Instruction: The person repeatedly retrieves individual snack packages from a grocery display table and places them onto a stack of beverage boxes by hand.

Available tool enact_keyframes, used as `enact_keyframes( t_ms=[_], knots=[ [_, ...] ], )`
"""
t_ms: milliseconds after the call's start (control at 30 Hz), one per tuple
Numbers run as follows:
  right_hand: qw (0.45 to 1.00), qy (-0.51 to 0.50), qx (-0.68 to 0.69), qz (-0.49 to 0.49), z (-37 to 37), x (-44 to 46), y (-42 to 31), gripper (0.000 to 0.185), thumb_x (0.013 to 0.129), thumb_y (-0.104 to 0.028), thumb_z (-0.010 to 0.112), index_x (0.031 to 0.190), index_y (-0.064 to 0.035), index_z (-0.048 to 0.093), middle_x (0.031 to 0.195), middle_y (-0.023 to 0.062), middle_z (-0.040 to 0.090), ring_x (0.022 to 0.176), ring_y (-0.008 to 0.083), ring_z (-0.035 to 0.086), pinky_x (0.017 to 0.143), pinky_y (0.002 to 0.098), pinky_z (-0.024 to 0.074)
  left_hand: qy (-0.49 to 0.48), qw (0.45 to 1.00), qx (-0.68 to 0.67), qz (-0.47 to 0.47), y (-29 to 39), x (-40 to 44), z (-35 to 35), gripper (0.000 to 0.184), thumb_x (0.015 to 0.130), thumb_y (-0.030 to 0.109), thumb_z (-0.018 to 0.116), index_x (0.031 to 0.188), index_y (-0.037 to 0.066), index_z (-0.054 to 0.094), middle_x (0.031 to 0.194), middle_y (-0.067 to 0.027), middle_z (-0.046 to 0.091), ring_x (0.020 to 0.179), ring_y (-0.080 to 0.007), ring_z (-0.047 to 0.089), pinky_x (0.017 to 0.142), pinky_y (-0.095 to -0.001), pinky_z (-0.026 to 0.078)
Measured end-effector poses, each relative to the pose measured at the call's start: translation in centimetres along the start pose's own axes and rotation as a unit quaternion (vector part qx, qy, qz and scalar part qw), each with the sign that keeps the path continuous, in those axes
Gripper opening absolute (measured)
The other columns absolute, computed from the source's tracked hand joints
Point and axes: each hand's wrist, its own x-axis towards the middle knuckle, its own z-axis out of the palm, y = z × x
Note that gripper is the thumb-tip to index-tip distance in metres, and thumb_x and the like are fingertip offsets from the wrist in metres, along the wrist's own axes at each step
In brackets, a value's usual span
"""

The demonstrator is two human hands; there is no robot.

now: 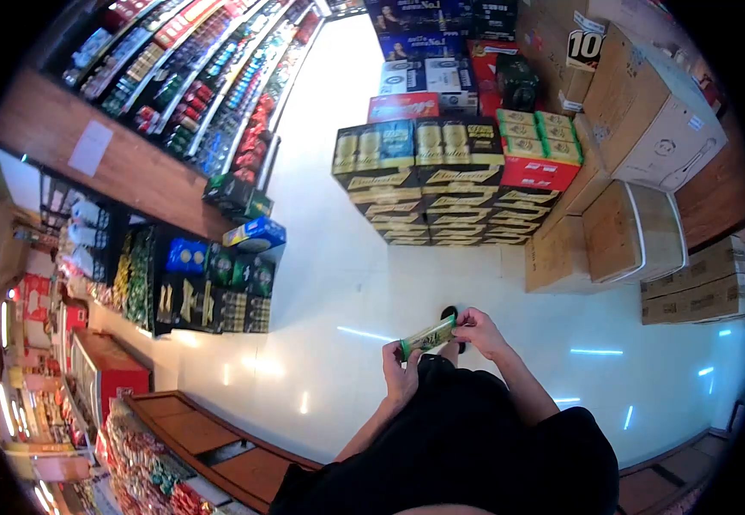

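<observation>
A long, narrow green packet is held level in front of my body, over the dark clothing and the pale floor. My left hand is closed on its left end. At the right end, the fingers of my right hand pinch the packet's corner. Between the two hands the printed face of the packet shows. A dark shoe is partly visible just behind it.
Stacked black and gold drink cases stand ahead, with cardboard boxes on the right. Shelves of goods line the upper left. Lower left are a red chest and a wooden-edged counter. The pale tiled floor runs between.
</observation>
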Motion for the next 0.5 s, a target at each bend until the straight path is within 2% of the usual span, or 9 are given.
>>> enact_keyframes(
  t_ms=[200, 333, 500],
  knots=[
    [0.998, 0.052, -0.004, -0.024, -7.4, 4.8, -6.4, 0.016, 0.082, 0.002, 0.066, 0.091, -0.0035, 0.054, 0.090, 0.0048, 0.058, 0.082, 0.0144, 0.060, 0.075, 0.0322, 0.0568, -0.104, 0.994, -0.013, 0.029, 1.9, 10.4, 7.9, 0.033, 0.083, 0.003, 0.070, 0.107, -0.001, 0.048, 0.094, -0.0110, 0.050, 0.083, -0.0195, 0.051, 0.074, -0.0315, 0.045],
    [0.994, 0.111, 0.007, -0.020, -9.5, 6.4, -10.1, 0.015, 0.082, 0.002, 0.066, 0.090, -0.0027, 0.054, 0.088, 0.0048, 0.058, 0.080, 0.0137, 0.060, 0.074, 0.0302, 0.0565, -0.172, 0.983, 0.021, 0.056, 4.2, 15.9, 11.8, 0.032, 0.082, 0.003, 0.071, 0.105, -0.001, 0.050, 0.094, -0.0125, 0.051, 0.082, -0.0232, 0.051, 0.074, -0.0332, 0.045],
    [0.987, 0.157, 0.042, -0.017, -12.4, 9.5, -12.7, 0.013, 0.083, 0.002, 0.066, 0.090, -0.0003, 0.055, 0.086, 0.0053, 0.058, 0.079, 0.0142, 0.061, 0.073, 0.0291, 0.0568, -0.211, 0.973, 0.020, 0.086, 6.0, 21.4, 16.4, 0.030, 0.083, 0.002, 0.069, 0.105, -0.001, 0.050, 0.095, -0.0133, 0.051, 0.084, -0.0243, 0.053, 0.076, -0.0337, 0.046]
  ],
)
